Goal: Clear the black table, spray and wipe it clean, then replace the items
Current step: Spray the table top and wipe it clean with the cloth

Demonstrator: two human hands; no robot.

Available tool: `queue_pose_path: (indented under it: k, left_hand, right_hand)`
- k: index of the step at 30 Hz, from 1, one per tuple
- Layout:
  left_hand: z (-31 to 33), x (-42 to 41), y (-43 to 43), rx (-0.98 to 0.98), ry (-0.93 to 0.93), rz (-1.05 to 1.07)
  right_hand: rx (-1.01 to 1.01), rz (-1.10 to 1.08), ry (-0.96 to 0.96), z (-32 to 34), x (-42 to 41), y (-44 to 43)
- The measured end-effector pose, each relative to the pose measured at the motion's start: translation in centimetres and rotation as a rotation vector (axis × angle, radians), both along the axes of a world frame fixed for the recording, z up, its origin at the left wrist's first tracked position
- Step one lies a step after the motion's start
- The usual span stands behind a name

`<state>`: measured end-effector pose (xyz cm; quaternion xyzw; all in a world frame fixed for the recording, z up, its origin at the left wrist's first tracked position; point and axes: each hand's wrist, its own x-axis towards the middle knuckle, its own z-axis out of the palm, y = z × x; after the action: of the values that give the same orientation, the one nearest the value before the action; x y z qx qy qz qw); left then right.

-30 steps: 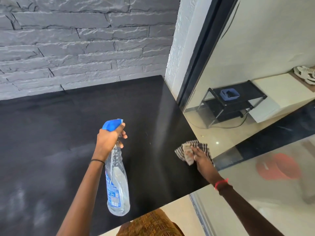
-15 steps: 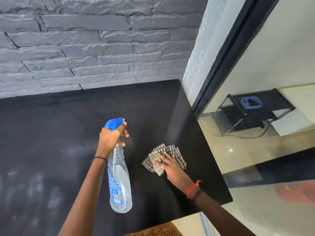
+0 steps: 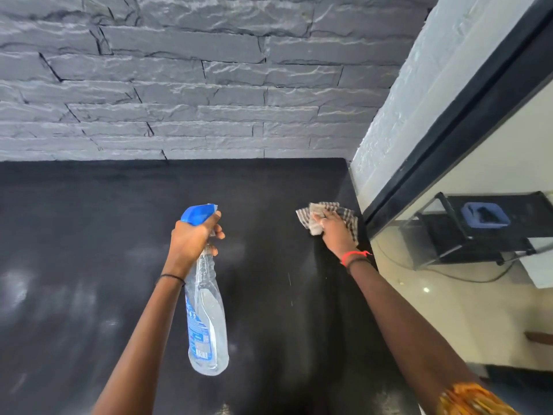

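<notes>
The black table (image 3: pixel 89 235) fills the lower left of the view, with pale wet smears on its left part. My left hand (image 3: pixel 191 238) grips the neck of a clear spray bottle (image 3: pixel 206 319) with a blue trigger head, held above the table's middle. My right hand (image 3: pixel 333 230) presses a checked cloth (image 3: pixel 317 215) flat on the table near its right edge, close to the far corner.
A grey stone wall (image 3: pixel 209 85) runs along the table's far side. A white pillar with a black frame (image 3: pixel 449 115) stands at the right corner. Beyond the edge, a low black rack (image 3: pixel 478 235) holding a blue item stands on the pale floor.
My right hand has slid the cloth from the table's near right edge away from me toward the far right corner. The left hand with the bottle has stayed over the middle.
</notes>
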<state>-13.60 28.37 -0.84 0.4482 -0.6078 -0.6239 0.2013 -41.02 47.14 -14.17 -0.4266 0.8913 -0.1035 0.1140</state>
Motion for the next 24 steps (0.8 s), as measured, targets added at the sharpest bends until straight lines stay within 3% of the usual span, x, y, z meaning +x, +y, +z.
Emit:
queue_pose_path:
  k: [5, 10, 17, 21, 24]
  left_hand:
    - [0.0, -0.6, -2.0, -0.016, -0.015, 0.047]
    - [0.4, -1.6, -4.2, -0.002, 0.007, 0.123]
    - [1.2, -2.7, -5.8, 0.024, 0.029, 0.163]
    - [1.2, -2.4, -5.8, 0.023, 0.041, 0.179]
    - [0.7, -1.8, -5.8, 0.020, 0.028, 0.196]
  right_hand:
    - [0.010, 0.180, 0.024, 0.5, 4.6, -6.1]
    - [-0.062, 0.372, -0.040, 0.2, 7.8, -0.8]
    - [-0.037, 0.188, -0.007, 0.5, -1.5, 3.6]
    - [-0.008, 0.054, 0.001, -0.1, -9.4, -1.1]
    - [-0.028, 0.002, -0.006, 1.1, -10.0, -6.7]
